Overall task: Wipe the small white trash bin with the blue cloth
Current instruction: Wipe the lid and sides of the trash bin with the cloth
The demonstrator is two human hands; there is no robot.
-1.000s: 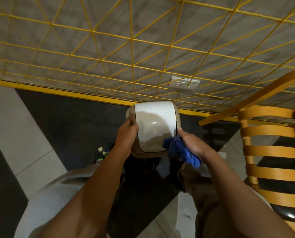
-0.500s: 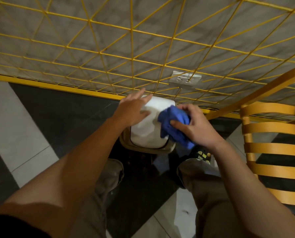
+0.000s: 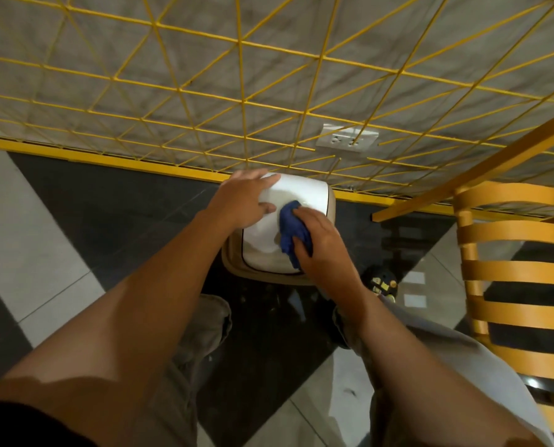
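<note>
Blue cloth is bunched under the right hand, fingers curled round it, pressing on the near-right part of the small white trash bin lid. Bare lid runs away toward the wall. Left hand lies flat, fingers straight, bracing the far-left corner.

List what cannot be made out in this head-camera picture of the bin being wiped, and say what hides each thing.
- Trash bin: its sides and base are hidden beneath its own top; the left hand and right hand cover part of the lid.
- Blue cloth: mostly hidden under the right hand's grip.
- Wooden chair: cut off by the right edge.
- Wall socket: crossed by the yellow wire grid, details too small.
</note>
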